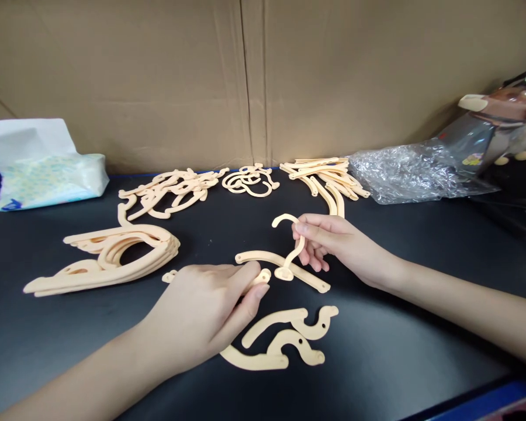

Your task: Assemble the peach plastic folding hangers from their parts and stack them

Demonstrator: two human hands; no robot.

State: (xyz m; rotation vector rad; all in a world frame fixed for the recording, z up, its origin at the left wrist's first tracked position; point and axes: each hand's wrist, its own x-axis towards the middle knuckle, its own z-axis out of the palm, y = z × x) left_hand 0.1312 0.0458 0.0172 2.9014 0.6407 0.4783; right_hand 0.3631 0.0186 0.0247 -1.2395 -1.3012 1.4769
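Note:
My right hand (326, 240) pinches a cream plastic hanger hook (294, 252), its curved tip up and its round base down. My left hand (214, 304) is closed around a cream bar (262, 277); the bar's ends show on both sides, and the fist hides its middle. The hook's base hangs just right of the bar's end, with a small gap between them. Behind the hook, a curved strip (256, 256) lies on the black table. In front of my left hand lie two curved hanger arms (275, 323) (258, 361) with wavy, holed ends.
At left lies a stack of folded hangers (158, 257). Along the back are piles of hanger arms (184, 190), hooks (249, 180) and strips (324, 172). A tissue pack (52, 181), clear plastic wrap (403, 172), a brown plush-like item (504, 117) and a cardboard wall (158, 82) border the table.

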